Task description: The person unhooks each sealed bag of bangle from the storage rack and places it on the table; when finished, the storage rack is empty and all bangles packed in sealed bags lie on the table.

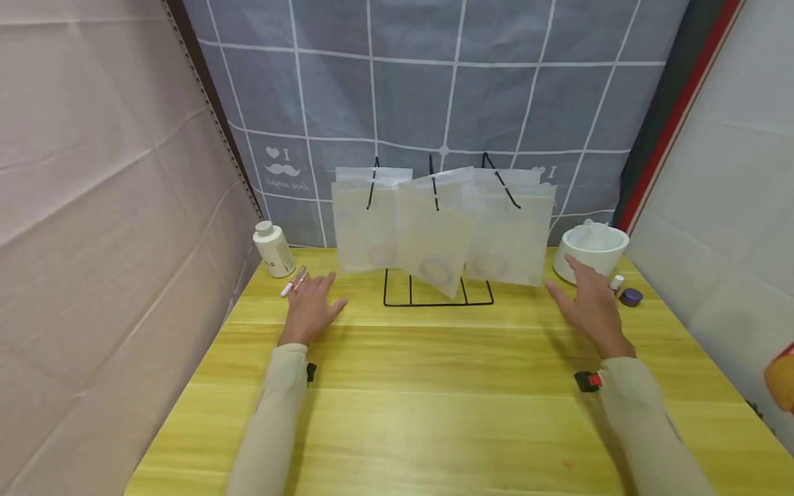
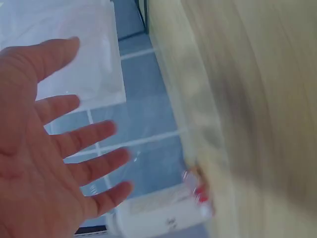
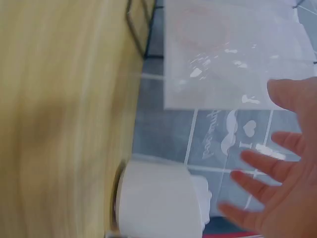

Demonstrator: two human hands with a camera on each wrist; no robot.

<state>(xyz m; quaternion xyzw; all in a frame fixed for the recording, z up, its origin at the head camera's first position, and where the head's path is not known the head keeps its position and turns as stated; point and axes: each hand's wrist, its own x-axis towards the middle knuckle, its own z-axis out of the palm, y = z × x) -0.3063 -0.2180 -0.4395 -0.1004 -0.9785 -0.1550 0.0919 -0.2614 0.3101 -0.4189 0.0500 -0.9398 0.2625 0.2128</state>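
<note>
My left hand (image 1: 310, 308) hovers over the left part of the table, fingers spread and nothing held. Just past its fingertips lie small tubes with white and red parts (image 1: 295, 281), and behind them a white bottle (image 1: 273, 249) stands upright. On the other side my right hand (image 1: 592, 306), also spread and holding nothing, is in front of a white round pot (image 1: 591, 251). Between the hands, three translucent bags (image 1: 434, 231) hang from the hooks of a black wire rack (image 1: 439, 304). The left wrist view shows the left palm (image 2: 44, 163) with fingers apart.
Beside the pot are a small white-capped vial (image 1: 617, 283) and a dark purple lid (image 1: 631, 297). A grey checked cloth (image 1: 409, 96) hangs behind the wooden table (image 1: 434, 413). Pale cloth walls (image 1: 112, 207) close off both sides. An orange item (image 1: 783, 379) shows at the right edge.
</note>
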